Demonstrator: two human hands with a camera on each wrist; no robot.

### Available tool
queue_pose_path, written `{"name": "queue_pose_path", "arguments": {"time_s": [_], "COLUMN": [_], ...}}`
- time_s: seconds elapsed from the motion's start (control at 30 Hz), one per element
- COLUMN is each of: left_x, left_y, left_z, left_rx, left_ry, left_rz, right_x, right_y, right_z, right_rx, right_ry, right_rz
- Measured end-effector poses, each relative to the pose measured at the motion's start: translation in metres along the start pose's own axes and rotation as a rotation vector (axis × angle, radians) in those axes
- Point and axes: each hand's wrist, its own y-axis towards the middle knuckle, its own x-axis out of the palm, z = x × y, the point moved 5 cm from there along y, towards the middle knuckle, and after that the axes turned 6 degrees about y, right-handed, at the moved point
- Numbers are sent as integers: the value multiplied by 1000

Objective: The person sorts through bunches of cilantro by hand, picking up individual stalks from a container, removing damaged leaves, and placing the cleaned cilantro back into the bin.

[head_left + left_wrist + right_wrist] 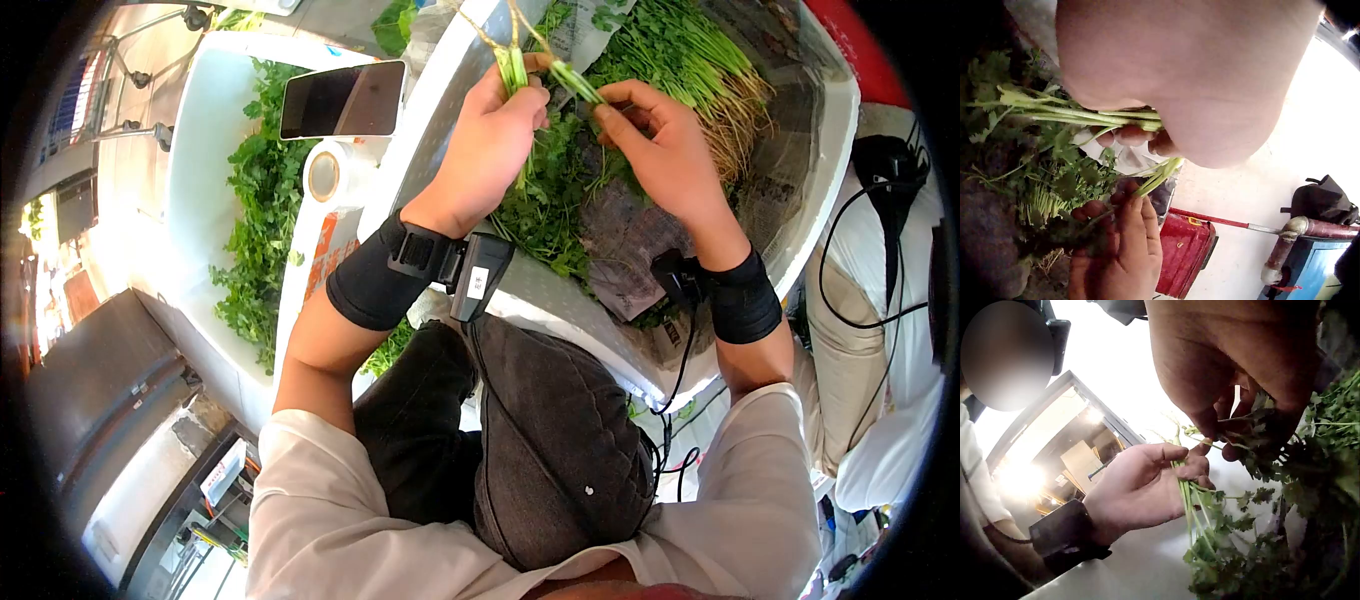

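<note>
Stem bunch (512, 68): several slim pale-green stems, thin light roots on top, green lobed leaves hanging below, near upright, gripped in left hand (492, 145). Smaller sprig (575, 82): green, thin pale root end up, tilted, just beside the bunch, pinched by right hand (662, 150).

The person wears a pale, short-sleeved shirt (330, 500) and dark grey trousers (560, 430). Black wristbands (372, 285) wrap both forearms, carrying black camera units (483, 277), one with a white label (477, 283); thin black cables (505, 400) trail off them.
</note>
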Motion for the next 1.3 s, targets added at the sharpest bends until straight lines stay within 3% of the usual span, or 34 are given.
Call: {"name": "queue_pose_path", "arguments": {"time_s": [0.17, 0.43, 0.8, 0.9, 1.0, 1.07, 1.3], "left_x": [2, 5, 8, 8, 7, 7, 6], "left_y": [4, 1, -2, 2, 3, 3, 4], "left_z": [1, 7, 9, 8, 10, 11, 4], "left_rx": [67, 145, 67, 102, 159, 166, 96], "left_ry": [-120, -69, -67, -22, 6, 15, -89], "left_rz": [-91, -126, -168, -157, -144, -145, -131], "right_x": [10, 10, 9, 5, -1, -4, -9], "right_y": [-4, -3, -1, 0, 2, 2, 2], "right_z": [-6, -2, 0, -4, -4, -24, -25], "right_rx": [36, 31, 30, 38, -53, -333, -317], "right_ry": [8, 33, 98, -37, -42, -336, -283], "right_rz": [-127, -128, -170, -168, -57, 89, 71]}}
